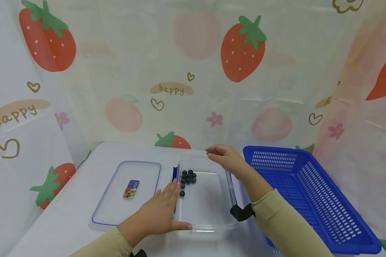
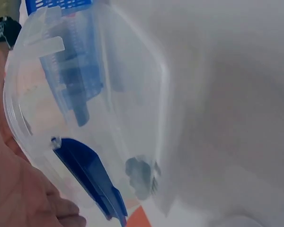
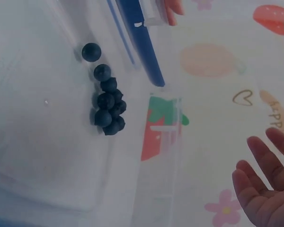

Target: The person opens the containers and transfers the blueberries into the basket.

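Note:
A clear plastic container (image 1: pixel 209 203) with blue side clips (image 2: pixel 87 172) stands in front of me. Several blueberries (image 1: pixel 188 177) lie along its left side, bunched toward the far corner. My left hand (image 1: pixel 157 210) rests at the container's left wall, fingers stretched along the rim and thumb over the near left corner. Raised near the far right corner, my right hand (image 1: pixel 226 160) holds nothing, its fingers spread loosely in the right wrist view. A clear lid (image 1: pixel 128 210) with a blue seal and a printed label (image 1: pixel 131 189) lies flat left of the container.
A blue plastic basket (image 1: pixel 328 185) with slotted walls sits to the right, close beside my right forearm. The white table (image 1: pixel 72 228) meets a hanging cloth (image 1: pixel 193 117) printed with strawberries at its back edge.

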Motion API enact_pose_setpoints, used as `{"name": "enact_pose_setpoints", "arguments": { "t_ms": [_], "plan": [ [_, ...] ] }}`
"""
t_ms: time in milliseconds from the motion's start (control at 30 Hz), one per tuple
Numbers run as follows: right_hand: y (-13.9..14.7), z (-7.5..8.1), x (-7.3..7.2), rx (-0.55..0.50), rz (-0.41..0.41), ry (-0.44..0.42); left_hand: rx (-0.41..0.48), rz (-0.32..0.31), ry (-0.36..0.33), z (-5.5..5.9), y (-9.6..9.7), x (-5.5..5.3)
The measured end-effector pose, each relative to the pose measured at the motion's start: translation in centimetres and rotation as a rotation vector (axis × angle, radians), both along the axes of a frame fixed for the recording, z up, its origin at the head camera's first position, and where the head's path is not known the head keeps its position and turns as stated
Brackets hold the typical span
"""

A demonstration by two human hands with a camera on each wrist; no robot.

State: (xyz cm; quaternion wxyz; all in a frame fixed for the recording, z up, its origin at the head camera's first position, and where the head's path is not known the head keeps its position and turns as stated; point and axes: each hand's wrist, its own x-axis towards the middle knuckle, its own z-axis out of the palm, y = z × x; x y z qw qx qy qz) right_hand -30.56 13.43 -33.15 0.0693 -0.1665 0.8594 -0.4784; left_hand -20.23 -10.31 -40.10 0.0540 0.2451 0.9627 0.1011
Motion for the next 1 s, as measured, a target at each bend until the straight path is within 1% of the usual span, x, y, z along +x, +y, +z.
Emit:
{"name": "enact_pose_setpoints", "arguments": {
  "t_ms": [67,167,300,367,467,667,900,1000],
  "plan": [
    [-0.3,-0.2,-0.4,0.020,0.009,-0.010,0.003,0.005,-0.001,0.1,0.2,0.0],
    [-0.7,-0.4,-0.7,0.060,0.029,-0.014,0.008,0.008,-0.021,0.4,0.4,-0.1],
    [-1.1,-0.4,-1.1,0.118,0.072,0.005,-0.002,-0.005,-0.029,0.5,0.5,-0.3],
    [-1.2,-0.6,-1.4,0.147,0.097,0.017,-0.004,-0.013,-0.029,0.6,0.6,-0.3],
    [-1.7,-1.1,-1.9,0.173,0.124,0.013,-0.002,-0.021,-0.033,0.7,0.6,-0.4],
    [-2.9,-2.4,-2.8,0.159,0.173,-0.032,-0.009,-0.005,-0.046,0.8,0.6,-0.4],
    [-4.1,-3.4,-3.2,0.156,0.215,-0.077,-0.043,0.027,-0.025,0.6,0.7,-0.4],
    [-4.6,-3.9,-3.4,0.155,0.212,-0.115,-0.074,0.043,-0.005,0.5,0.7,-0.5]
  ]
}}
